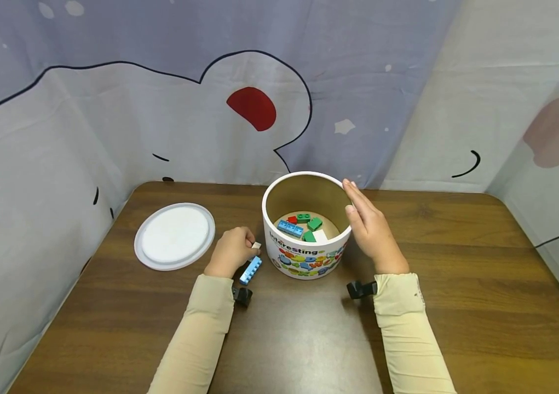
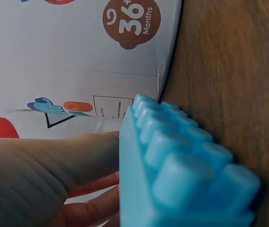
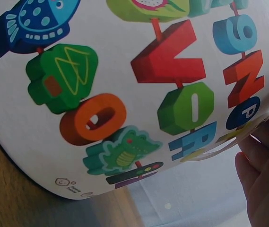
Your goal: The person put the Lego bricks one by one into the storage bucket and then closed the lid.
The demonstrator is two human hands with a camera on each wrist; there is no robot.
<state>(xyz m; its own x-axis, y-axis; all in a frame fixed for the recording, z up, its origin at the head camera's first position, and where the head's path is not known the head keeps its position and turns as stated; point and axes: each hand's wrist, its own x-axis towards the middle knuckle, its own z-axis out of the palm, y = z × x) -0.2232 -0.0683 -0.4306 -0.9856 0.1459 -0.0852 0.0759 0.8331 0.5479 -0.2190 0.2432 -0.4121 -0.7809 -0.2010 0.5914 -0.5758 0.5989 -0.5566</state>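
Observation:
A round white bucket [image 1: 307,267] printed with colourful letters stands on the table, holding several toy building bricks. Beside its left wall, my left hand [image 1: 232,249] pinches a small white brick [image 1: 257,245]. Just below those fingers a long light-blue brick [image 1: 251,270] lies on the table; in the left wrist view this blue brick [image 2: 139,189] fills the foreground, studs showing, and the white one cannot be made out. My right hand [image 1: 374,235] rests against the bucket's right rim with fingers extended. In the right wrist view its fingertips [image 3: 262,184] are near a thin whitish loop.
Left of the bucket, a round white lid [image 1: 174,236] lies flat on the brown wooden table [image 1: 466,257]. Inside the bucket are a blue brick [image 1: 290,229], several green ones, a red one and a white one. A printed curtain [image 1: 161,126] hangs behind the table.

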